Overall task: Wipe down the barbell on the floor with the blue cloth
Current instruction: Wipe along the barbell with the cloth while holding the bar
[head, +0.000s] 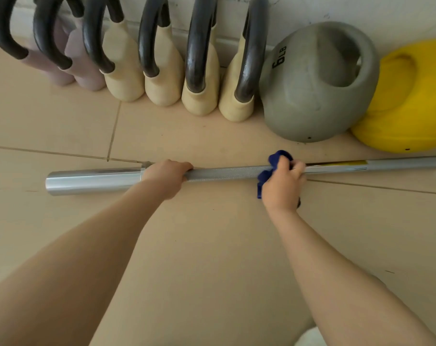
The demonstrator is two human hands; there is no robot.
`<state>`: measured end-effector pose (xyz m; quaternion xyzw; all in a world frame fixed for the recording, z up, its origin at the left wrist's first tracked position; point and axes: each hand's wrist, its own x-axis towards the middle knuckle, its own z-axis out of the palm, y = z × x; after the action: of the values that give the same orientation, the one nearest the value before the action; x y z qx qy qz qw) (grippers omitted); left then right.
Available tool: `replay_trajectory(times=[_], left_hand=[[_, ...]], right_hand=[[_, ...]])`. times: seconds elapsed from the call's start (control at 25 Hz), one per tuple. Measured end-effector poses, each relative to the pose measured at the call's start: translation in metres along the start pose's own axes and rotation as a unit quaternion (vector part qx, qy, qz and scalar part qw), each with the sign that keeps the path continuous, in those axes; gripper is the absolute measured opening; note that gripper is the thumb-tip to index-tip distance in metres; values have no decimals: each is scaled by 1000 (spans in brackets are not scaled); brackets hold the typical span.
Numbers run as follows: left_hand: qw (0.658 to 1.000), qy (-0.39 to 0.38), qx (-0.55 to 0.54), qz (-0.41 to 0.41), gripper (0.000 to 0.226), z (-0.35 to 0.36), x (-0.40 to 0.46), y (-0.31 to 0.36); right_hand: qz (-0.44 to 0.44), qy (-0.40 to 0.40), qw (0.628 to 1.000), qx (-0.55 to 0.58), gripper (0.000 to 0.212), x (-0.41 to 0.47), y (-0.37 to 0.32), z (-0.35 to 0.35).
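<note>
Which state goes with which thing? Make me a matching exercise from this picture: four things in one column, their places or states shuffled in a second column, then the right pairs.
Things:
1. left hand
2. right hand
3. grey kettlebell
4. yellow weight

States:
A. rests by the wall, marked 6 LB
B. grips the barbell bare, next to its shiny sleeve
C. farthest right by the wall, cut off by the picture's edge
D. presses the blue cloth around the bar

Pairs: 1-B, 2-D, 3-A, 4-C
</note>
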<state>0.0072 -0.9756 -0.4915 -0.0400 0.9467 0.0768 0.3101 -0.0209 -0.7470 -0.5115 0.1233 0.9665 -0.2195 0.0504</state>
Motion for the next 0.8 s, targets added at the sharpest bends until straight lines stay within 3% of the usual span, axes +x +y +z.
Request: replay_trajectory(times=[0.12,0.24,0.4,0.56,0.68,0.8], left_hand=[[999,14,-38,-20,29,3,-4,4],[998,47,-30,-15,30,10,-14,9],[981,192,7,-10,61,31,-52,-20],[986,137,-72,-62,66,38,-96,-61],[981,128,-113,-96,63,34,-124,-85],[968,73,-179,-158,59,26,-147,-107]], right_hand=[[-93,-58,994,-23,30,-48,-36,23],[-214,-180,960,-30,40,-81,-74,38],[-217,-245,944,-35,36,-80,-84,33],[-190,-231,938,-174,48,-93,-100,20],[-167,-297,924,-171,27,-95,-128,6],[-265,-240,907,-221,38,-91,-170,-15]])
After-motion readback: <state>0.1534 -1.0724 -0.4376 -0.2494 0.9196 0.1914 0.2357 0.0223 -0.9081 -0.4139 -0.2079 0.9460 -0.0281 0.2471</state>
